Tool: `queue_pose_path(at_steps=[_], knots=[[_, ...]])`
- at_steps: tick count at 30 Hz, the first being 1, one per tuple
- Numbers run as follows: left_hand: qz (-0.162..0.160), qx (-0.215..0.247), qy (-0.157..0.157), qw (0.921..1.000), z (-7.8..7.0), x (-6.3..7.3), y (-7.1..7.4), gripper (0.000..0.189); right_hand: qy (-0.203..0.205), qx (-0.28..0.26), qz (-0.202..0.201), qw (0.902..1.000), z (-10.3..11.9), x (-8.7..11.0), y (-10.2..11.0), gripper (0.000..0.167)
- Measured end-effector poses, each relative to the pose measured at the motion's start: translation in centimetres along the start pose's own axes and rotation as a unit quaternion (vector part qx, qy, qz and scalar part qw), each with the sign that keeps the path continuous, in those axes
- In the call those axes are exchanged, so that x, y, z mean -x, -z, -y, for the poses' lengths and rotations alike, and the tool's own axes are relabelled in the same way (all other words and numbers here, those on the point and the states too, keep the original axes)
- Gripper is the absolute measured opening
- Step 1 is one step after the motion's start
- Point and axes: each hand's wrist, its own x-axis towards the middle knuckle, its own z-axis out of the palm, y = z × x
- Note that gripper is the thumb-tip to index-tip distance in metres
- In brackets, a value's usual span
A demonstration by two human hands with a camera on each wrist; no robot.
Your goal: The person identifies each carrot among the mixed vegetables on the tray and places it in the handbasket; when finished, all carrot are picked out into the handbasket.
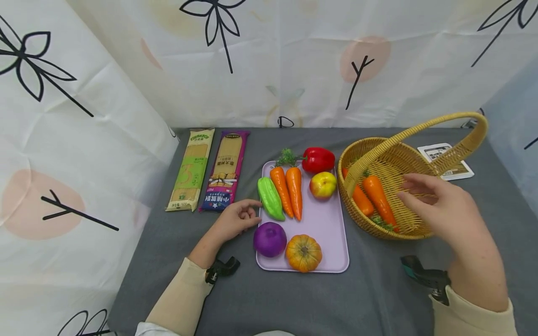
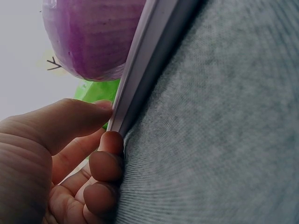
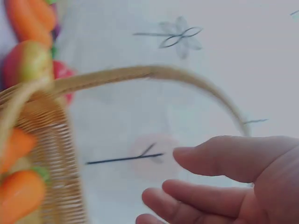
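At the left rim of the lilac tray (image 1: pixel 326 228), my left hand (image 1: pixel 236 219) pinches the edge. In the left wrist view the thumb is on the rim of the tray (image 2: pixel 135 60), with curled fingers just below. Close by on the tray lie a purple round vegetable (image 1: pixel 270 239) and a green pepper-like vegetable (image 1: pixel 271 198). My right hand (image 1: pixel 449 210) hovers over the right side of the wicker basket (image 1: pixel 349 205), its thumb and fingers apart and holding nothing. Inside the basket are carrots (image 1: pixel 379 198).
The tray also bears two carrots (image 1: pixel 295 191), a red-yellow fruit (image 1: pixel 323 185) and an orange pumpkin (image 1: pixel 303 253). A red bell pepper (image 1: pixel 318 160) lies at its back edge. Two noodle packs (image 1: pixel 193 169) lie left; a white-edged packet (image 1: pixel 458 171) lies behind the basket, whose handle (image 1: pixel 437 122) rises high.
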Motion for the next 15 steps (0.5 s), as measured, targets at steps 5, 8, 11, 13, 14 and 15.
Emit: queue_pose_path(at_steps=[5, 8, 11, 13, 14, 15], knots=[[-0.001, -0.002, 0.002, 1.0, 0.0, 0.0, -0.1, 0.037, 0.022, -0.03, -0.096, 0.9947, 1.7, 2.0, 1.0, 0.05], [-0.001, -0.002, 0.0, 1.0, 0.0, 0.1, -0.1, 0.037, 0.056, -0.069, -0.147, 0.9851, 2.6, 3.0, 1.2, 0.043], [-0.001, -0.002, -0.004, 1.0, 0.0, 0.1, -0.1, 0.037, 0.086, -0.108, -0.181, 0.9739, 3.8, 3.6, 1.2, 0.044], [-0.002, -0.003, -0.005, 1.0, 0.0, 0.1, 0.0, 0.037, 0.109, -0.139, -0.193, 0.9652, 4.8, 3.9, 1.1, 0.048], [-0.002, -0.004, -0.004, 1.0, -0.1, 0.1, 0.0, 0.037, 0.115, -0.15, -0.196, 0.9622, 5.2, 4.0, 1.1, 0.05], [-0.002, -0.004, -0.004, 1.0, -0.1, 0.1, 0.0, 0.037, 0.125, -0.162, -0.199, 0.9585, 5.7, 4.1, 1.1, 0.053]])
